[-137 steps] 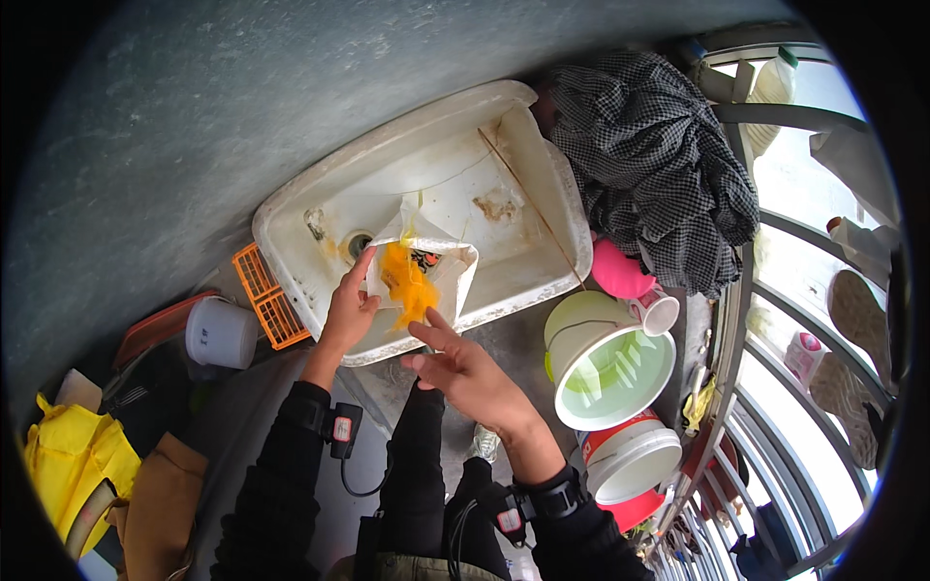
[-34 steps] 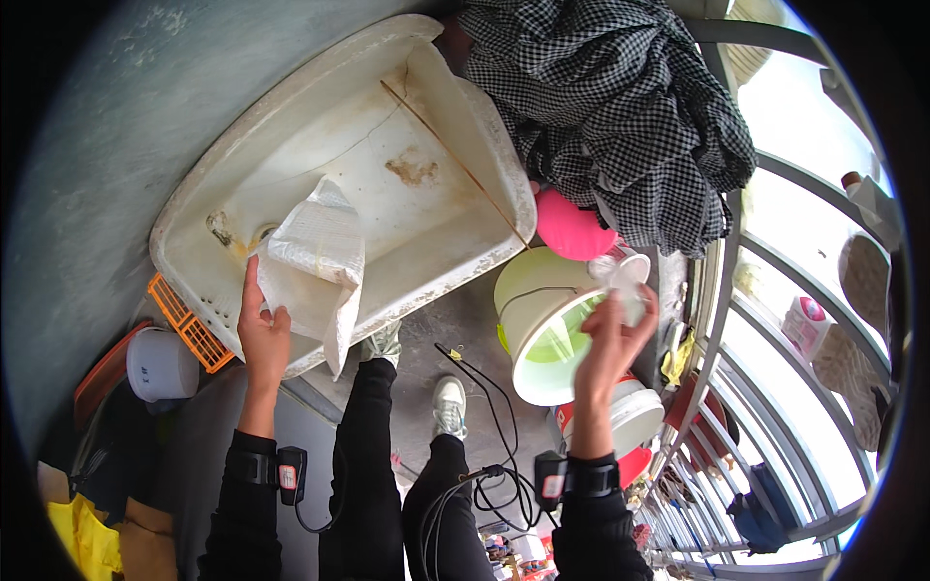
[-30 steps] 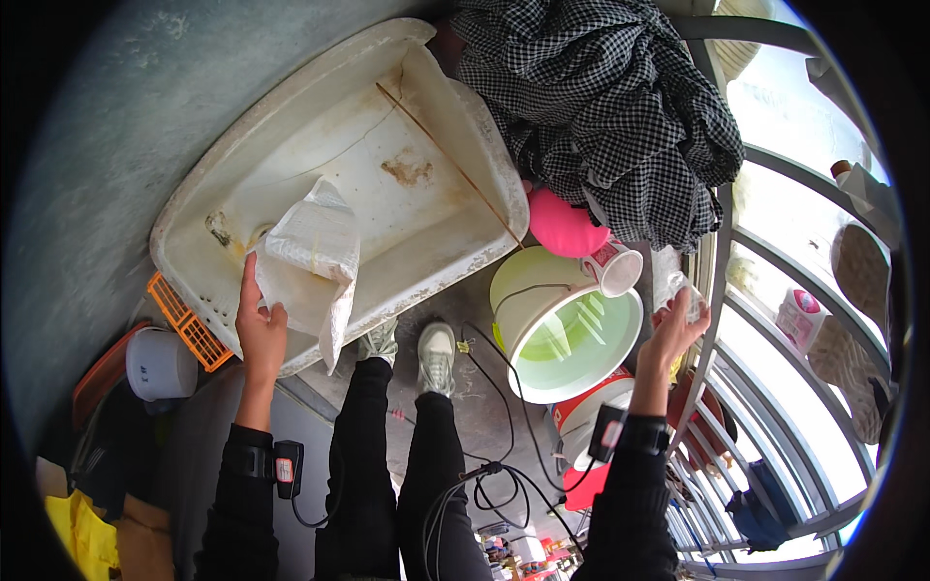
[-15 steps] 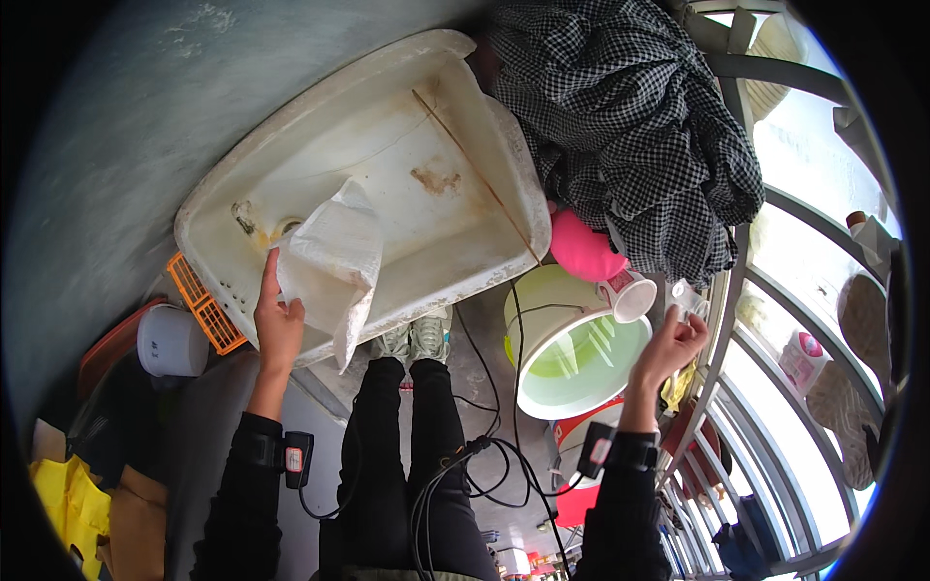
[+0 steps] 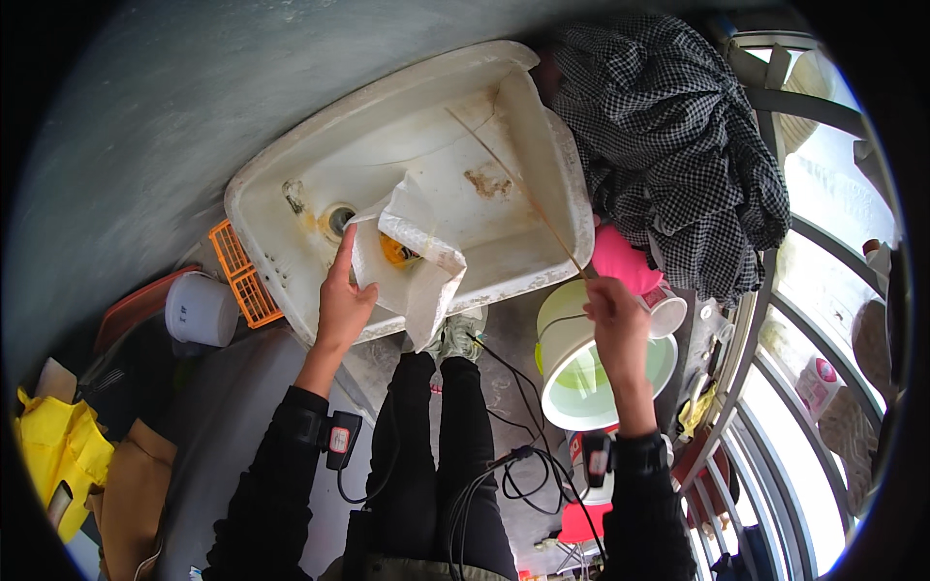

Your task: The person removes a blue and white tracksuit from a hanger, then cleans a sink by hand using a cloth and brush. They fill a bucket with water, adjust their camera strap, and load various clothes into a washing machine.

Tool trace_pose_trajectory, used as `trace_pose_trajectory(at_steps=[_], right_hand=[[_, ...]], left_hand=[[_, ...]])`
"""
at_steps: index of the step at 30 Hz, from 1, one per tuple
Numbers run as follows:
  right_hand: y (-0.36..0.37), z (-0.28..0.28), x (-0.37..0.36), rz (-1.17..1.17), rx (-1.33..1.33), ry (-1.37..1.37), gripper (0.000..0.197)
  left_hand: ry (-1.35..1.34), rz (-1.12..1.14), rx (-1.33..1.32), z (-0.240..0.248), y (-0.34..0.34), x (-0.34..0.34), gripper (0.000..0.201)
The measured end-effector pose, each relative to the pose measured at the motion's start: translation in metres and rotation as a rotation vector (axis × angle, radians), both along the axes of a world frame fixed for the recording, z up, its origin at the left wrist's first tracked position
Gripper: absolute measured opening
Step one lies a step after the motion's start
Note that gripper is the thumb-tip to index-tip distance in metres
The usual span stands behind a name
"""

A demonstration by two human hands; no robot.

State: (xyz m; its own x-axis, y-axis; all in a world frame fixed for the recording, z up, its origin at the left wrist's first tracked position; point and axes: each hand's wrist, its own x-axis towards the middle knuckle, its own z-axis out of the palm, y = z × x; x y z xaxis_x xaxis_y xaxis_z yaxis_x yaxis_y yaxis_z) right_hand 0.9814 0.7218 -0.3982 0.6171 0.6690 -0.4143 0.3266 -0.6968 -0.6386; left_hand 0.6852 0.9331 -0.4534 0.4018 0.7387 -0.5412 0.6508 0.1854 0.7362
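Note:
My left hand [image 5: 344, 305] grips the edge of a white woven plastic bag [image 5: 438, 281] over the near part of a stained white sink [image 5: 276, 290]. The index finger stretches along the bag. A yellow-orange patch [image 5: 397, 250] shows in the bag's mouth; whether it is a thing inside or a print, I cannot tell. A thin brown stick [image 5: 518, 184] lies slantwise across the sink, its lower end over the right rim. At that end, the fingers of my right hand [image 5: 620, 324] are pinched on the stick. The round drain [image 5: 339, 218] is partly uncovered beside the bag.
Below my right hand stands a pale green bucket [image 5: 567, 387] of water, with a pink round thing [image 5: 625, 259] and a cup [image 5: 666, 312] beside it. Checked cloth [image 5: 668, 145] hangs at the right. An orange basket [image 5: 242, 276] and white pail [image 5: 201, 310] are left. Black cables [image 5: 523, 455] dangle before my legs.
My right hand has moved left from near the window frame to the stick's end. The bag has turned, so its yellow-orange patch and the drain now show. The whole view has shifted slightly.

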Motion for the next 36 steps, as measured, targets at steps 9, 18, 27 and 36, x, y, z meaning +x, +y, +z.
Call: trace_pose_trajectory(at_steps=[9,18,27,36], right_hand=[[-0.022,0.255,-0.021,-0.220,-0.286,0.336,0.021],[0.044,0.204,-0.061,0.024,0.026,0.056,0.024],[0.143,0.058,-0.123,0.275,0.027,-0.166,0.015],[0.108,-0.004,-0.141,-0.262,0.240,-0.188,0.063]], left_hand=[[0.093,-0.071,-0.010,0.013,-0.006,0.014,0.096],[0.062,-0.182,0.092,0.009,-0.011,0.011,0.093],[0.042,-0.227,0.160,0.006,-0.019,0.010,0.093],[0.065,-0.116,0.000,0.004,-0.013,0.008,0.092]])
